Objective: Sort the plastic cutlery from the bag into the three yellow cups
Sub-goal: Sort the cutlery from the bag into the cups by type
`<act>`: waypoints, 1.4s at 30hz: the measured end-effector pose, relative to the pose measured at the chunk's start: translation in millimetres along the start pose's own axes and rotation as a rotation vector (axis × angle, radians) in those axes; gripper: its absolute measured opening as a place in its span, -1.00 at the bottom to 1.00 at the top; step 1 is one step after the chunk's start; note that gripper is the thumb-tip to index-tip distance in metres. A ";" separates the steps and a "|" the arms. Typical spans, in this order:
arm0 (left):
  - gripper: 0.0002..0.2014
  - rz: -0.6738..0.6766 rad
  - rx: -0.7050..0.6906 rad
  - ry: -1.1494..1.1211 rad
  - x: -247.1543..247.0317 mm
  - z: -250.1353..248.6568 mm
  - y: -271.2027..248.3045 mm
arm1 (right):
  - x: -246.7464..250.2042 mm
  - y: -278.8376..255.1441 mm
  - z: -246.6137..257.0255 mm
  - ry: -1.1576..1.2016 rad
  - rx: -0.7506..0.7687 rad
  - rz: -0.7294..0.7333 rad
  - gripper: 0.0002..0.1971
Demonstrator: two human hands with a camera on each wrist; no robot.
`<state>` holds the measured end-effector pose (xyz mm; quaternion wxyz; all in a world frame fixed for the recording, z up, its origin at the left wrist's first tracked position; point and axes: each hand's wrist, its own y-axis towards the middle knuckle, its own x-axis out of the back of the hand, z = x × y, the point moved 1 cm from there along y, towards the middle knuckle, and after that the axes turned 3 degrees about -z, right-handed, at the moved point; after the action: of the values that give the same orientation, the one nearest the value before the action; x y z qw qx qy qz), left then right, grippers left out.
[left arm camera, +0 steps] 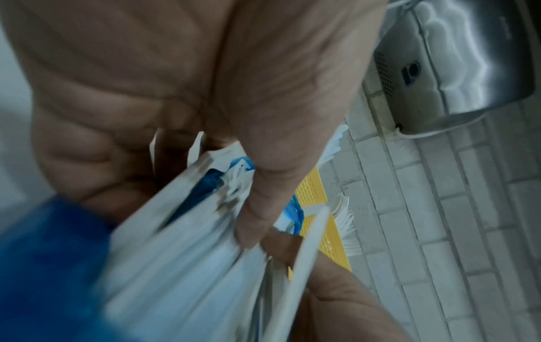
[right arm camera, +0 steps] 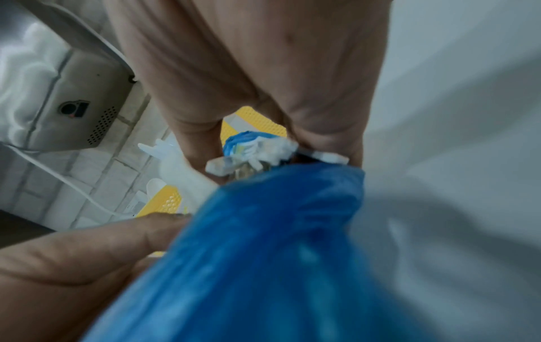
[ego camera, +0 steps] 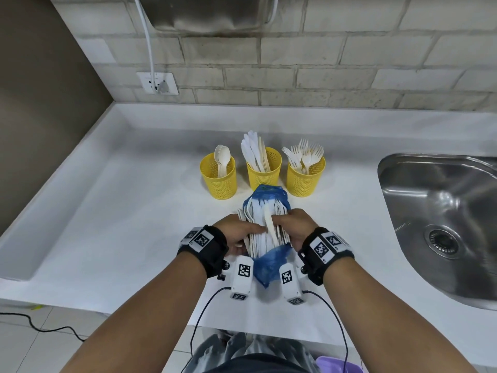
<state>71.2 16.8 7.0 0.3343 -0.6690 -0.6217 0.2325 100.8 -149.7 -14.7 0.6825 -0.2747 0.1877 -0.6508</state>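
Partly sorted: the spoon cup point(ego camera: 219, 175), knife cup point(ego camera: 264, 168) and fork cup point(ego camera: 305, 175) each hold some. Plenty left though, since the left hand point(ego camera: 236, 229) and right hand point(ego camera: 293, 225) both clutch a fat bundle of cutlery point(ego camera: 265, 232) in the blue bag point(ego camera: 266, 265).

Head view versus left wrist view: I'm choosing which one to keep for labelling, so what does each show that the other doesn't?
Only the head view shows all three cups: spoon cup, knife cup, fork cup, plus the sink and right hand. Only the left wrist view shows the left hand gripping the cutlery bundle close up, its thumb pressed on top. Both show the blue bag and white cutlery.
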 end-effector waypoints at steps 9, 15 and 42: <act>-0.29 -0.242 -0.172 0.378 -5.7 -6.3 3.5 | 1.8 -17.1 7.8 -0.394 0.149 -0.192 -0.33; -0.25 -0.382 -0.213 0.509 -19.9 -4.9 -3.3 | 4.3 -15.4 4.4 -0.425 0.166 -0.277 -0.44; -0.15 -0.426 -0.309 0.542 -40.7 -8.3 -18.4 | 20.1 -9.0 5.9 -0.500 0.159 -0.266 -0.62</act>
<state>60.0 -24.6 21.8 0.4227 -0.6047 -0.6635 -0.1243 98.9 -168.9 -2.5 0.6355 -0.3943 -0.0757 -0.6595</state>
